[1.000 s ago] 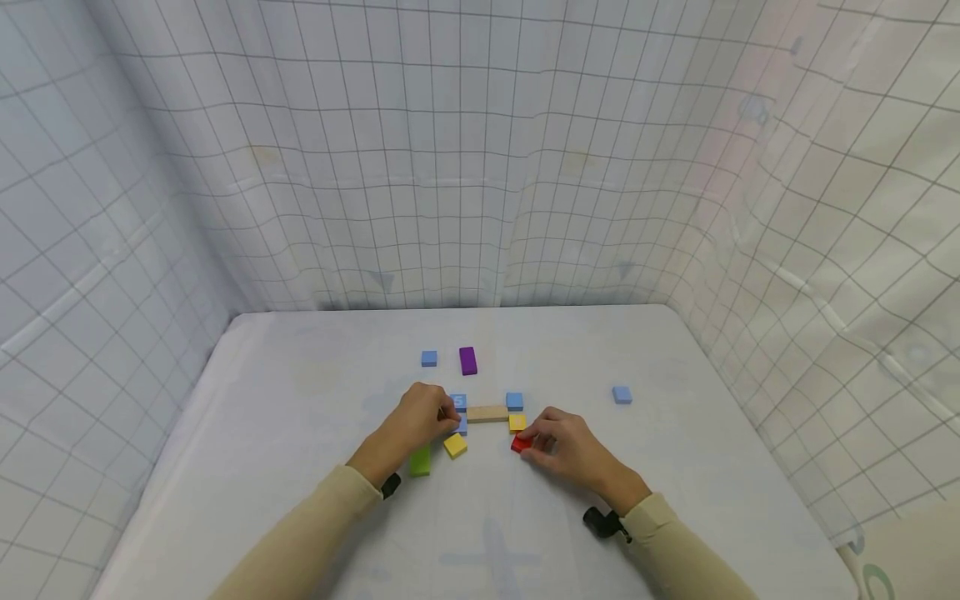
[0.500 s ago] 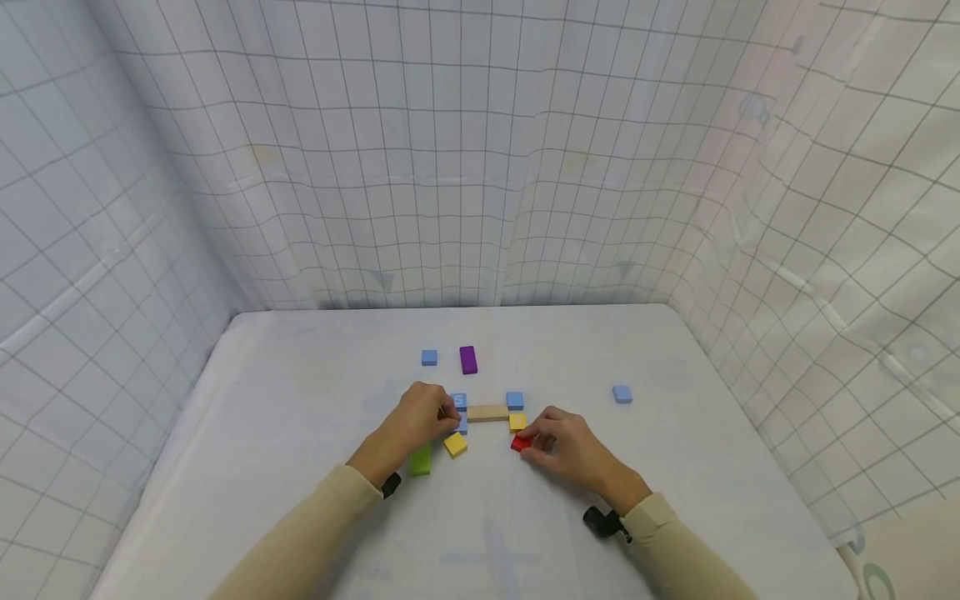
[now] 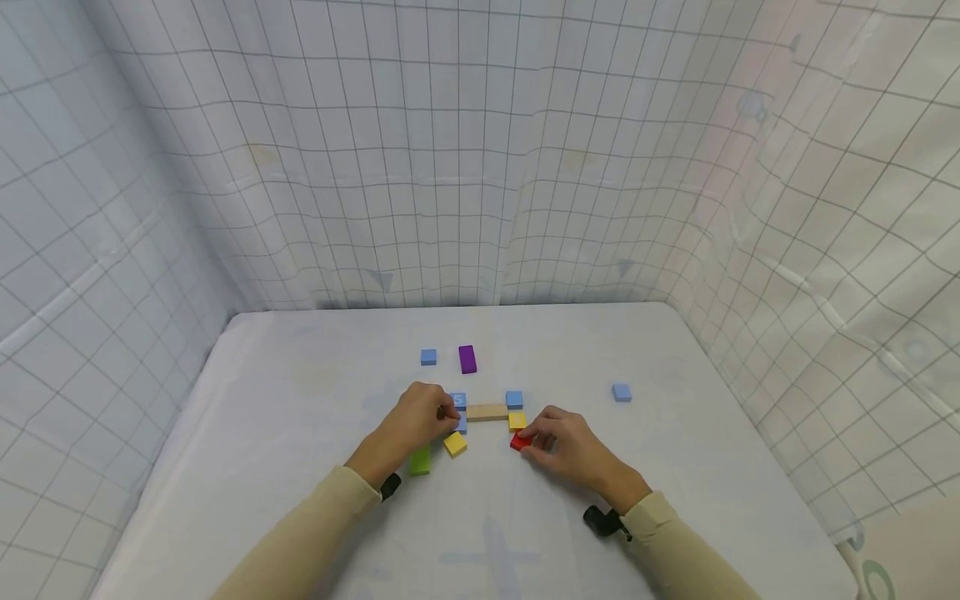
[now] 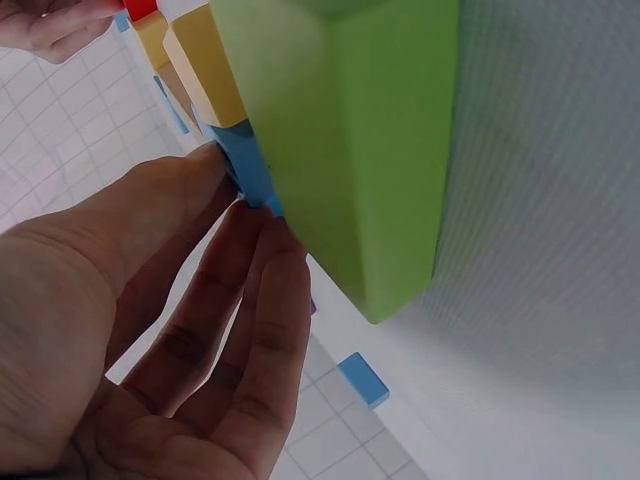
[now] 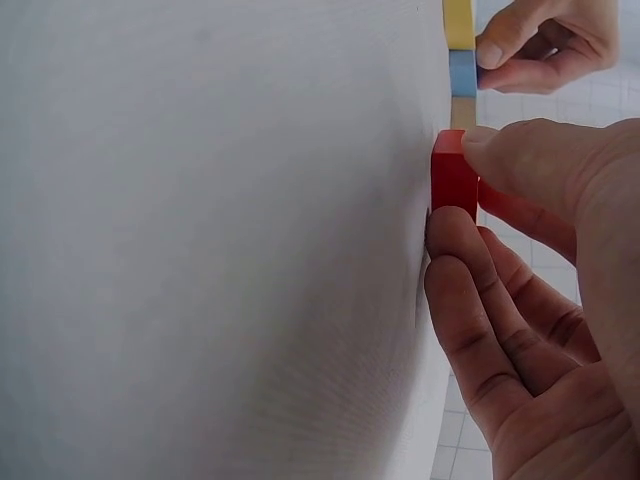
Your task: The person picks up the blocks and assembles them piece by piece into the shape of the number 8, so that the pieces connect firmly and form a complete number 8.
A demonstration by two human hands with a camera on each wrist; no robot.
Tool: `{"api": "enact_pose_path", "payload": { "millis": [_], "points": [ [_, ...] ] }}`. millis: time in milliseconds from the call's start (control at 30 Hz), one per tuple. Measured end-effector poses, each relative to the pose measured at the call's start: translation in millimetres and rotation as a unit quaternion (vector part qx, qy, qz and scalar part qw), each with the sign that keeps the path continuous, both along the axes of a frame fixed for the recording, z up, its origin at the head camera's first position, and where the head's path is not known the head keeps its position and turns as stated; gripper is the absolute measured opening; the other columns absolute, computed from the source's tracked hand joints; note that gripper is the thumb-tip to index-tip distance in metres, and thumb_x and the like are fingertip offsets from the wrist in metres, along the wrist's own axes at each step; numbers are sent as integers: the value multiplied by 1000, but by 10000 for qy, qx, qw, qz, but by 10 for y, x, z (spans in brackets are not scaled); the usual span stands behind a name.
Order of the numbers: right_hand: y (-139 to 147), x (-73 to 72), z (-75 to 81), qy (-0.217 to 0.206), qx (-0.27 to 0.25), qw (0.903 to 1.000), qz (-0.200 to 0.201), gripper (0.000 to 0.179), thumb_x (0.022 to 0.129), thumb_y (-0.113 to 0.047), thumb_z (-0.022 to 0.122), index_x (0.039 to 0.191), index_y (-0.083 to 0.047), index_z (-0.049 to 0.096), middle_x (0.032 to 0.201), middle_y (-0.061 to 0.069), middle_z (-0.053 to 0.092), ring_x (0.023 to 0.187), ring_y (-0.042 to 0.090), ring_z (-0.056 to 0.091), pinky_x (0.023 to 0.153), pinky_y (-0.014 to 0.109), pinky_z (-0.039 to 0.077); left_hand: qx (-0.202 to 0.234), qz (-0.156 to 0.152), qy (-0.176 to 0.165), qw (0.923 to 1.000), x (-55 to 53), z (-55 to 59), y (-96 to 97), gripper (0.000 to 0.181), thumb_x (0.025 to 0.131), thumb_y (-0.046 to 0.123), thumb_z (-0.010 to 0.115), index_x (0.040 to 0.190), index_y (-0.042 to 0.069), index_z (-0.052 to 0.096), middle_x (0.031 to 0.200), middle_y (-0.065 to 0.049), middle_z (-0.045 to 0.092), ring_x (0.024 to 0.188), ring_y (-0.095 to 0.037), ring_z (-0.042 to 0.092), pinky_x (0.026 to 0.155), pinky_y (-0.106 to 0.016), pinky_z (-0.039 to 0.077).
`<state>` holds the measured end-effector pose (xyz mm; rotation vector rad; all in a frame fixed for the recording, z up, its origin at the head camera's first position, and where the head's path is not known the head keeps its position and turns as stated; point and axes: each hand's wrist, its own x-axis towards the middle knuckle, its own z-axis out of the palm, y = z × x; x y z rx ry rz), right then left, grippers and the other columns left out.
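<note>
In the head view, my left hand [image 3: 416, 421] pinches a blue block [image 4: 247, 165] at the left end of a plain wooden block [image 3: 487, 412]. Behind it lies another blue block with a white digit [image 3: 460, 400]. My right hand [image 3: 566, 446] grips a red block [image 5: 455, 175] between thumb and fingers, low at the table surface. Just beyond the red one sits a yellow block [image 3: 517, 422], with a blue block [image 3: 514, 399] behind that. A tilted yellow block [image 3: 455, 444] and a long green block [image 4: 350, 150] lie on the near side of my left hand.
Toward the back of the white-covered table [image 3: 315, 358] are a purple block [image 3: 467, 359] and a small blue block [image 3: 428, 357]. One more blue block [image 3: 622, 392] lies off to the right. Checked curtains [image 3: 465, 167] enclose the table at the back and both sides.
</note>
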<state>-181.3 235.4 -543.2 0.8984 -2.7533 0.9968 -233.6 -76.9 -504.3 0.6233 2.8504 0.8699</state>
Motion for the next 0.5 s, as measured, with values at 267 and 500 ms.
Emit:
{"api": "enact_pose_path", "payload": {
  "millis": [267,500],
  "points": [
    [1,2,2,-29,15,10000,14,19,99,-5,92,117,-11,88,112,2,76,92,7,71,82,24,65,-49,2,115,9999,4,-22,8,9,95,4,95,92,9,89,90,-1,79,82,-13,62,80,-33,63],
    [2,-6,0,-18,-30,10000,-26,18,100,-7,92,117,-12,89,111,1,77,91,5,71,81,23,65,-102,19,159,9998,3,-25,13,9,95,6,96,93,10,89,91,0,78,84,-13,61,82,-35,62]
  ]
}}
